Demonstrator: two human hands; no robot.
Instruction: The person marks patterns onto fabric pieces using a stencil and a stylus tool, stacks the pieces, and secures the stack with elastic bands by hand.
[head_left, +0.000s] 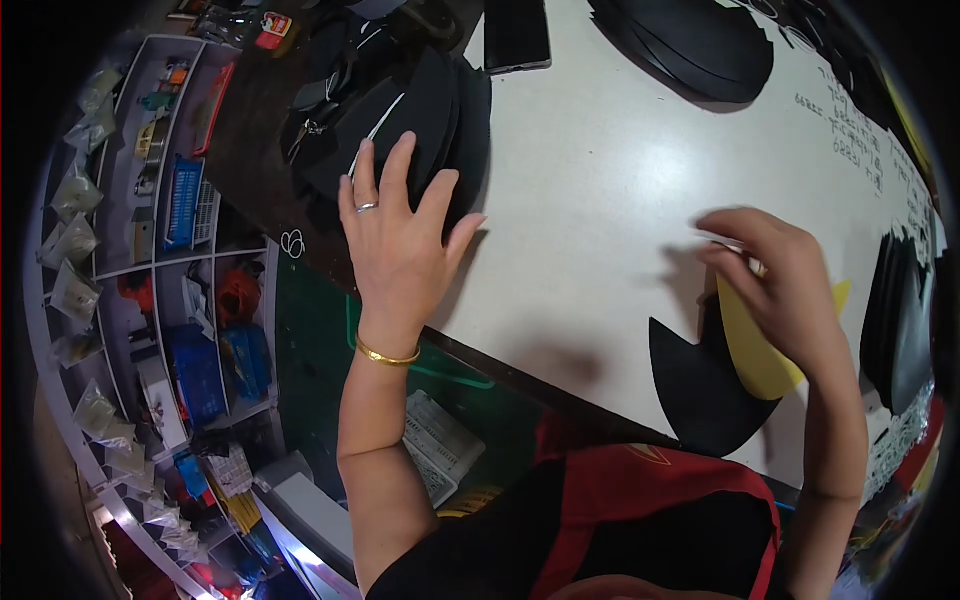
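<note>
**Left hand (400, 250) spread over a black stack (438, 115), right hand (778, 265) pinching above a yellow piece (757, 345)**

At far left is shelving (127, 271) with mixed goods. A bottle (275, 30) at the upper left wears a red label, its lettering too small to read. Next comes the stack of dark, curved cut sheets at the counter's (570, 180) left side, its long axis running away from the body. The left hand reaches over it, fingers fanned; whether the fingertips touch cannot be told. A dark phone (517, 38) lies just beyond the stack.

On the right, thumb and forefinger close around a pale slim item (757, 268), mostly hidden. The yellow piece lies below this hand, on the body side, its long axis slanting; it overlaps a pointed black piece (700, 390). The right hand is much nearer to both; the left is well apart.

Handwriting (850, 130) fills the upper right: rows of digits and characters, one apparently "68831". Below it, more black sheets (885, 330) lie near the edge.
</note>
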